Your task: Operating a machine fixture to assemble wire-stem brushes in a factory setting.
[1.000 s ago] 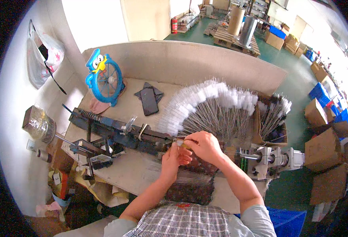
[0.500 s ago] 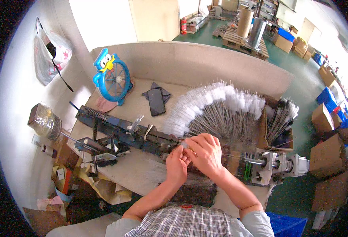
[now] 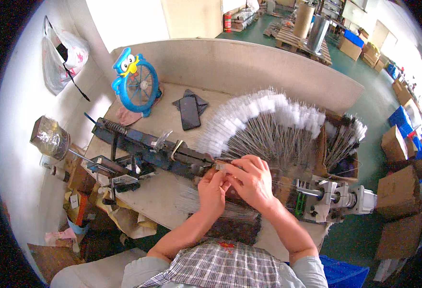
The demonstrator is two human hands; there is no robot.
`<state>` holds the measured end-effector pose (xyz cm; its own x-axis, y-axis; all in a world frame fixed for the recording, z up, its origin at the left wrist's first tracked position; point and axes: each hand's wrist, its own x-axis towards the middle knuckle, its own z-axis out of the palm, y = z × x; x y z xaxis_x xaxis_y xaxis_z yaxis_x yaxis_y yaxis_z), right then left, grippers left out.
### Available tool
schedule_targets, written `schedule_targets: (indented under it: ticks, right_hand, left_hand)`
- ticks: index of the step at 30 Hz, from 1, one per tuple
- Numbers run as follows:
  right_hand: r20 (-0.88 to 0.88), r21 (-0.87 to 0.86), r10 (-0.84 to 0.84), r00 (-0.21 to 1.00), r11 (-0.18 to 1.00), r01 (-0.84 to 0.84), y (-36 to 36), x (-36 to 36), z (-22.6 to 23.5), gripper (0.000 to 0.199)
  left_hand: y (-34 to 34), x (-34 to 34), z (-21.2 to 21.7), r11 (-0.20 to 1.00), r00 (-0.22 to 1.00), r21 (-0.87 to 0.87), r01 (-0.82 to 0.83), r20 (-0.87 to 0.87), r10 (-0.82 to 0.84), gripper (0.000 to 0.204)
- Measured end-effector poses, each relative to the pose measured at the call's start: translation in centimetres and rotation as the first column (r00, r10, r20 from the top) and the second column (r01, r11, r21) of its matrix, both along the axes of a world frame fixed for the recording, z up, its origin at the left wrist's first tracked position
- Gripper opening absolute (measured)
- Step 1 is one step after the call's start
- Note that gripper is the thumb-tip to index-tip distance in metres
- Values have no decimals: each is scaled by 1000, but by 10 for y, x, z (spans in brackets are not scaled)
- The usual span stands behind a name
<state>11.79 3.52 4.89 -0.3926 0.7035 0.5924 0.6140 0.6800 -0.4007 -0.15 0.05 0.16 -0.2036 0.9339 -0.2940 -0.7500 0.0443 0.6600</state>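
My left hand (image 3: 213, 193) and my right hand (image 3: 252, 184) meet at the right end of a long black machine bar (image 3: 158, 150), fingertips pinched close together. A small whitish piece (image 3: 220, 167) shows at the right hand's fingertips; its kind is too small to make out. Whatever the left fingers pinch is hidden. Just beyond the hands, a fan of wire-stemmed brushes (image 3: 263, 126) with white bristle heads lies on the table. Loose pale bristles (image 3: 189, 199) lie beside my left wrist. Right of my right hand stands a motor-driven shaft unit (image 3: 333, 197).
A phone (image 3: 190, 113) lies on a dark cloth, near a blue duck-shaped fan (image 3: 136, 86). A cardboard box (image 3: 338, 168) with more brushes stands at the right. A curved board (image 3: 268, 67) borders the table's far side. Cardboard boxes (image 3: 398, 189) are stacked beyond.
The view has shifted slightly, so the table sits a little higher in the picture. Both hands stay together at the bar's end, with small finger shifts; the whitish piece remains there.
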Motion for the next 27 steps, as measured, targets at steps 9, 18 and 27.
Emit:
schedule_targets:
  ticks: [9, 18, 27]
  right_hand:
    - [32, -44, 25, 999, 999, -24, 0, 2, 3, 23]
    - [61, -30, -1, 998, 1000, 3, -2, 3, 3, 24]
    - [17, -35, -37, 999, 999, 38, -3, -8, -6, 32]
  left_hand:
    - [-4, 0, 5, 1000, 990, 24, -5, 141, 1, 6]
    - [0, 4, 1, 998, 996, -36, -51, 67, 53, 5]
    - [1, 3, 10, 998, 993, -60, -30, 116, 37, 6]
